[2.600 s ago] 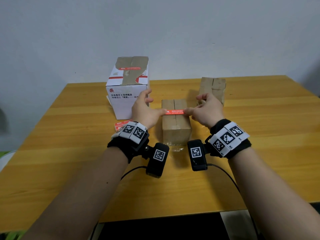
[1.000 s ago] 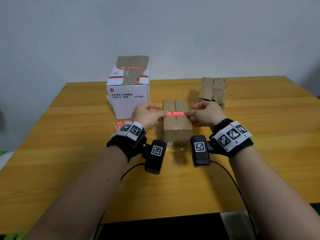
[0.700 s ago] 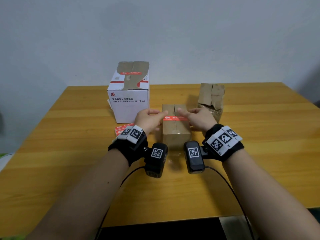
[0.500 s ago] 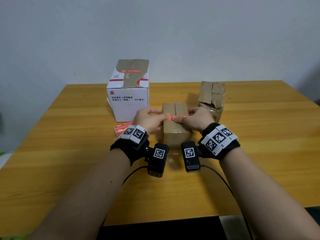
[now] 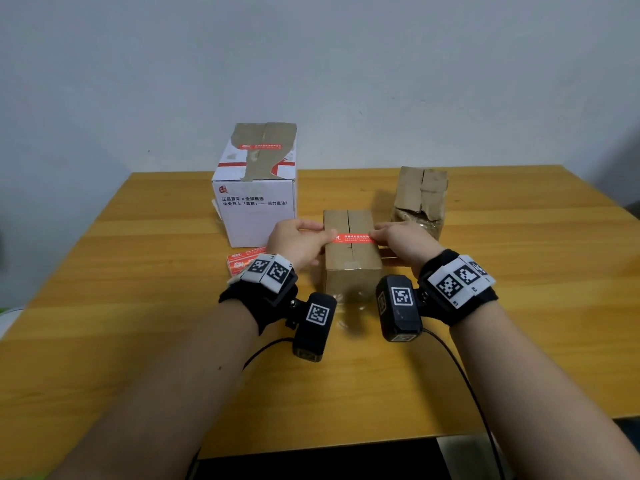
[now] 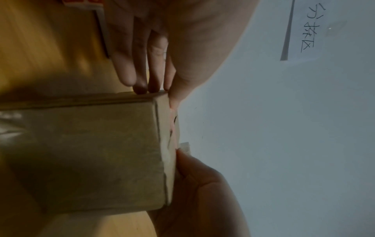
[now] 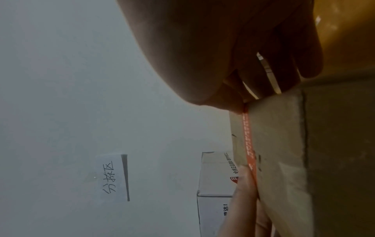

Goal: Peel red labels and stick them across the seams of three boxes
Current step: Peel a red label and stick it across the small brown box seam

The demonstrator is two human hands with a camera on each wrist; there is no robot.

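Observation:
A small brown box (image 5: 351, 261) stands mid-table with its seam running away from me. A red label (image 5: 353, 238) is stretched flat across that seam, low on the box top. My left hand (image 5: 325, 236) pinches the label's left end at the box's left edge, and my right hand (image 5: 375, 236) pinches the right end. The right wrist view shows the label (image 7: 248, 144) lying along the box top (image 7: 284, 152), with the left hand's thumb (image 7: 245, 200) over it. A white box (image 5: 256, 209) carries a red label (image 5: 259, 146) on top. A crumpled brown box (image 5: 420, 199) stands at back right.
A small stack of red labels (image 5: 242, 263) lies on the wooden table (image 5: 138, 323) between the white box and my left wrist. A paper sign (image 7: 111, 176) hangs on the grey wall behind. Cables trail from both wrist cameras toward the table's front edge.
Half a second ago the label was tilted edge-on above the box with the right hand near the middle. Now it lies flat across the seam and the right hand is back at the right edge.

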